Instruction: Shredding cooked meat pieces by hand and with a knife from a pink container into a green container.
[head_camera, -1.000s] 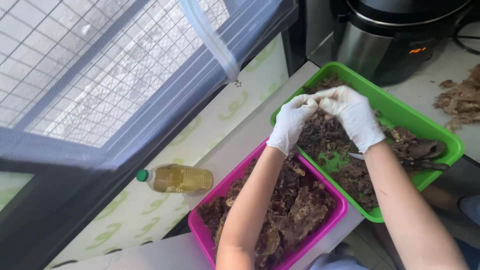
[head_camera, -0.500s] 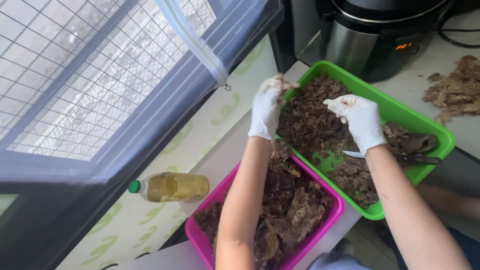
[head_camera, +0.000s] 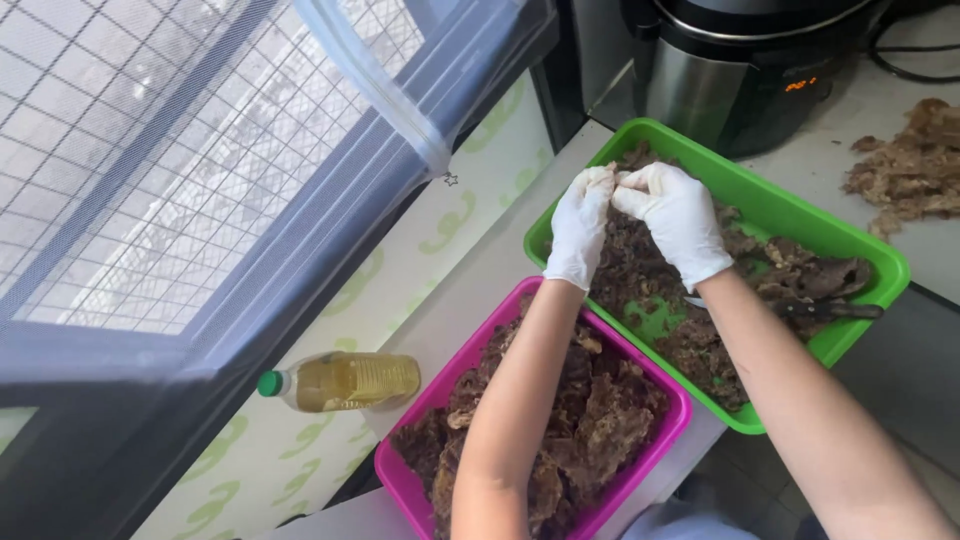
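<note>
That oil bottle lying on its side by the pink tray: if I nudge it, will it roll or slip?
The oil bottle looks round-bodied and lies on its side, so it would probably roll. It seems mostly full of yellow liquid, so likely heavy for its size. The smooth plastic may be slippery, especially to the gloved left hand and right hand.

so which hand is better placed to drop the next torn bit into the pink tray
Left, probably. The left hand sits at the green tray edge nearest the pink tray, its forearm already above it. The right hand would have to cross over.
</note>
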